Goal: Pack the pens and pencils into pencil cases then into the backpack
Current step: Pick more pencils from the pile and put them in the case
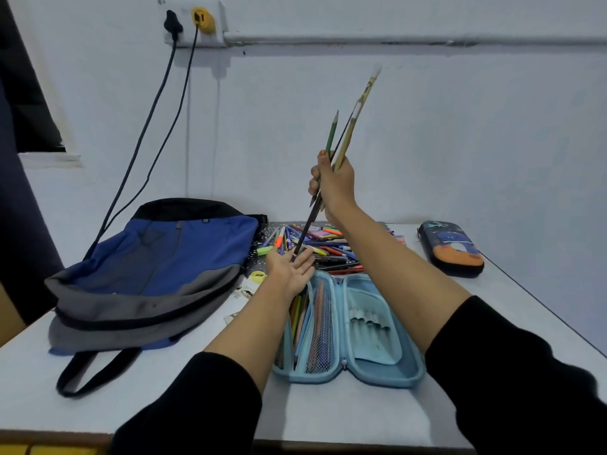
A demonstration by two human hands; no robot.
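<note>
1. Right hand point(335, 182), centre of frame, is raised above the surface point(345, 418). Its fingers are curled tight round a bunch of pencils point(341, 142), which fans out toward the upper right.
2. In the bunch we count a green pencil point(331, 136) with its point up, a pale patterned pencil point(358, 116) with a white top reaching highest, and a long dark pencil point(307, 224) slanting down and left below the fist.
3. Left hand point(290, 267) sits just below centre, palm up, fingers straight and relaxed, gripping nothing. The lower end of the dark pencil touches it near the base of the fingers.
4. Light-blue pencil case point(377, 349) lies unzipped and flat in the lower centre, under the left wrist. Its left half, behind a mesh pocket, already carries several coloured pencils point(300, 318); we cannot tell what sits in the sleeve loops of its right half.
5. Loose pile of pens and pencils point(328, 247) lies just beyond the open case, behind both hands, on a dark speckled mat.
6. Blue, grey and black backpack point(147, 264) lies flat at the left of the frame, with one strap trailing toward the near edge.
7. Dark pencil case point(450, 249) with an orange print lies zipped closed at the right, well apart from the pile.
8. Small yellow sharpener point(258, 275) lies between backpack and open case.
9. Wall socket point(193, 24), upper left, has two plugs in it, and their cables drop behind the backpack.
10. Black sleeves cover both forearms at the bottom of the frame.
</note>
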